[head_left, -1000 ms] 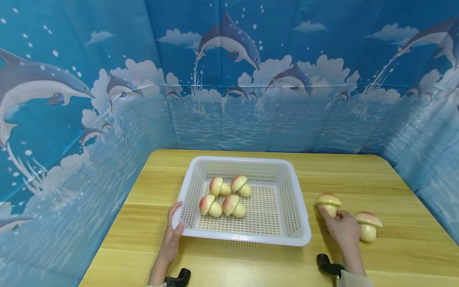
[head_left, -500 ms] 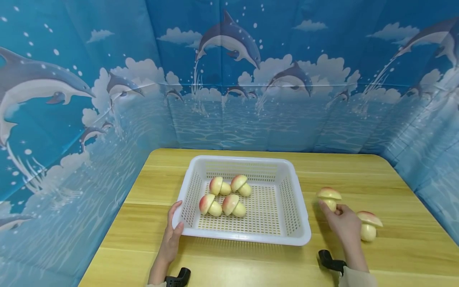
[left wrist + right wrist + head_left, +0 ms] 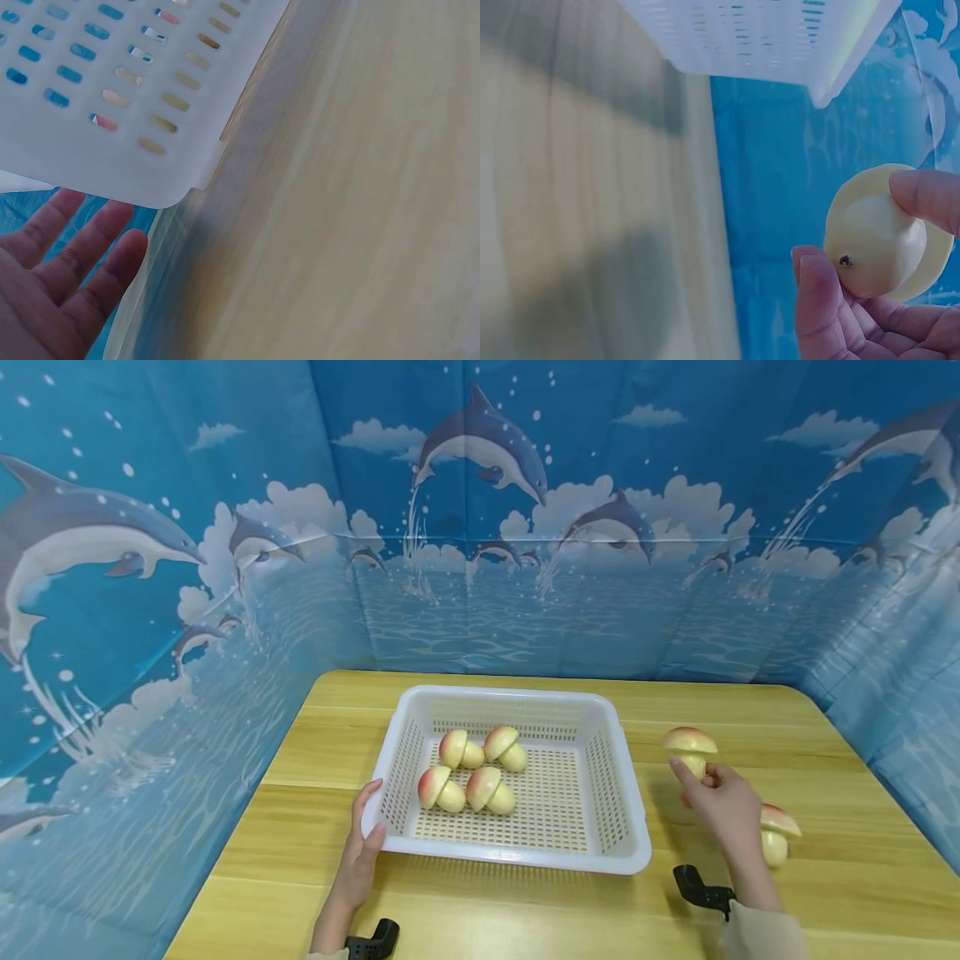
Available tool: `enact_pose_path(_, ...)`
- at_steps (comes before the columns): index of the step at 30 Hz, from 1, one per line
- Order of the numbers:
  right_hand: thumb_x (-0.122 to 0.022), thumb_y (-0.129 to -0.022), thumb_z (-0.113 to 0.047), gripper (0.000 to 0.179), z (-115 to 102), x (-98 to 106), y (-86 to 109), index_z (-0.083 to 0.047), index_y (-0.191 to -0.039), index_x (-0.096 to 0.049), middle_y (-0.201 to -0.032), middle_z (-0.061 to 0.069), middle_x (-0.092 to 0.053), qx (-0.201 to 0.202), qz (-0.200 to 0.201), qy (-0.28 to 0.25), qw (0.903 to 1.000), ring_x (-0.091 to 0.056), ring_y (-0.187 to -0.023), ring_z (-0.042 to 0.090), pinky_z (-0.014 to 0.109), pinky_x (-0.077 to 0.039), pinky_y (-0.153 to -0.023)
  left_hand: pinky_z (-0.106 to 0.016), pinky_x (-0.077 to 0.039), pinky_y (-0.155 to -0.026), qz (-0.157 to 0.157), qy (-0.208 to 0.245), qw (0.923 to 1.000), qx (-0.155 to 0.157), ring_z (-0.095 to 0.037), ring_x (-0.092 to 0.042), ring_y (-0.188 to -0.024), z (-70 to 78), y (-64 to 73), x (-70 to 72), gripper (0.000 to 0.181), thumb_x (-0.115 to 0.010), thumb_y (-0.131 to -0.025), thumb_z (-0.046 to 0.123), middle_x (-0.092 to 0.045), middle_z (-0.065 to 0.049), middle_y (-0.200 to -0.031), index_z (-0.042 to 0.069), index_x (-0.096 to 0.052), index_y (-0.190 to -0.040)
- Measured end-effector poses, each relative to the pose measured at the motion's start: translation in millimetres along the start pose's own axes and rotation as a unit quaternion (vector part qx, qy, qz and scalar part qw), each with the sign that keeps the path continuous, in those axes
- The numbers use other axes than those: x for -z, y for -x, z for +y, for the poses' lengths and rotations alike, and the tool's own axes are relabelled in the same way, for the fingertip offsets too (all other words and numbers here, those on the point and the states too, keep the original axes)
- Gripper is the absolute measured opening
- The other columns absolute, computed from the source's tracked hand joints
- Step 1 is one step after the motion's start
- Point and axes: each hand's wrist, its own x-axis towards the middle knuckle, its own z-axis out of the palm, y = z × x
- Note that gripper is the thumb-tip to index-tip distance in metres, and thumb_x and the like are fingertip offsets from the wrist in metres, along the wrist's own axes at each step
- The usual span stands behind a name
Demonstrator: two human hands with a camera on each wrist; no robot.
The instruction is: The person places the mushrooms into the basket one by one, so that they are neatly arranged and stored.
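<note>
Right hand (image 3: 726,806) pinches a mushroom (image 3: 688,742) above the wood-grain table (image 3: 495,914), blue dolphin-printed cloth (image 3: 510,627) hanging behind

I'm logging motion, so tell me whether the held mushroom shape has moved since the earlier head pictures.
Yes. In the head view, the held mushroom shape has moved up the picture, closer to the far edge of the table.
</note>
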Motion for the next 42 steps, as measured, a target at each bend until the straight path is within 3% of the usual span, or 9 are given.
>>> enact_pose_path(10, -0.05, -0.087, -0.062, 0.059, -24, 5, -9.3, -0.004, -0.084, -0.044, -0.074, 0.009, -0.064, 0.053, -0.036, 0.006, 0.998, -0.068, -0.073, 0.025, 0.033, -0.037, -0.052, -0.06, -0.03, -0.094, -0.002, -0.001, 1.0, 0.004, -0.039, -0.037, -0.126, -0.7, -0.3, 0.1, 0.053, -0.033, -0.096, 0.019, -0.028, -0.017, -0.149, 0.019, -0.019, -0.147)
enact_pose_path(15, -0.05, -0.088, -0.061, 0.059, -37, 9, -13.7, -0.002, -0.086, -0.045, -0.078, 0.01, -0.067, 0.068, -0.055, 0.004, 0.9961, -0.067, -0.071, 0.021, 0.033, -0.037, -0.051, -0.06, -0.031, -0.093, -0.004, 0.0, 1.0, -0.001, -0.039, -0.037, -0.125, -0.5, -0.8, 0.1, 0.053, -0.032, -0.096, 0.018, -0.028, -0.017, -0.149, 0.019, -0.019, -0.147)
enact_pose_path(25, -0.051, -0.088, -0.06, 0.068, -58, 13, -21.5, 0.005, -0.106, -0.049, -0.096, 0.019, -0.061, 0.107, -0.081, -0.002, 0.991, -0.068, -0.077, 0.026, 0.038, -0.049, -0.067, -0.057, -0.032, -0.094, -0.004, -0.001, 1.0, 0.0, -0.038, -0.037, -0.126, -0.8, -0.6, 0.4, 0.053, -0.032, -0.096, 0.017, -0.028, -0.016, -0.149, 0.019, -0.019, -0.148)
enact_pose_path(31, -0.052, -0.087, -0.061, 0.071, -69, 10, -25.2, 0.006, -0.111, -0.052, -0.095, 0.017, -0.064, 0.127, -0.093, 0.005, 0.9875, -0.067, -0.074, 0.024, 0.035, -0.048, -0.059, -0.054, -0.033, -0.094, -0.005, 0.001, 1.0, 0.002, -0.037, -0.037, -0.126, -0.8, -0.2, 0.5, 0.054, -0.032, -0.096, 0.016, -0.028, -0.016, -0.149, 0.019, -0.019, -0.148)
enact_pose_path(36, -0.053, -0.087, -0.06, 0.077, -76, 8, -27.2, 0.008, -0.123, -0.049, -0.1, 0.019, -0.062, 0.143, -0.108, 0.0, 0.9838, -0.067, -0.077, 0.026, 0.035, -0.051, -0.061, -0.058, -0.032, -0.094, -0.004, 0.004, 1.0, -0.001, -0.039, -0.036, -0.126, -0.9, -0.8, 0.4, 0.053, -0.033, -0.096, 0.018, -0.027, -0.017, -0.149, 0.019, -0.019, -0.148)
enact_pose_path(42, -0.054, -0.087, -0.06, 0.074, -85, 6, -30.7, 0.006, -0.121, -0.052, -0.097, 0.018, -0.061, 0.153, -0.131, 0.0, 0.9796, -0.066, -0.077, 0.025, 0.034, -0.052, -0.061, -0.051, -0.034, -0.094, -0.003, 0.001, 1.0, 0.001, -0.036, -0.038, -0.125, -1.2, -0.5, 0.6, 0.053, -0.033, -0.096, 0.02, -0.028, -0.016, -0.149, 0.018, -0.019, -0.148)
